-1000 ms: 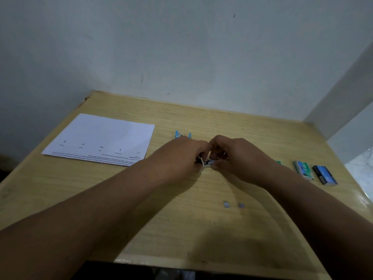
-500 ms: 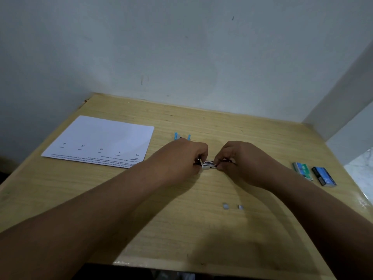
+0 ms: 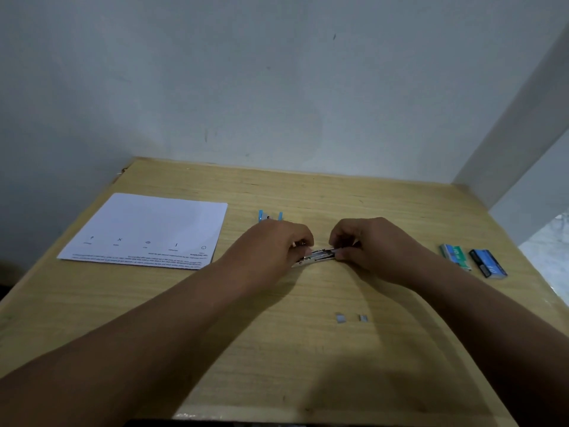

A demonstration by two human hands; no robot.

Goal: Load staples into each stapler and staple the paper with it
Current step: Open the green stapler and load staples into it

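Note:
My left hand (image 3: 277, 241) and my right hand (image 3: 372, 245) both pinch a small metal stapler (image 3: 318, 257) that lies on the wooden desk (image 3: 277, 349), one hand at each end. Its silver staple channel shows between my fingers. Whether staples sit in it is hidden. A blue stapler (image 3: 270, 216) peeks out just behind my left hand. The white printed paper (image 3: 147, 229) lies flat at the left of the desk. Two short staple strips (image 3: 351, 318) lie loose in front of my right forearm.
A green staple box (image 3: 455, 255) and a blue staple box (image 3: 488, 262) lie at the right of the desk, near its edge. A white wall rises right behind the desk, and a wall corner juts in at the right.
My hands have drawn apart along the metal stapler, and more of its silver channel shows between them. The right hand has slid to the right.

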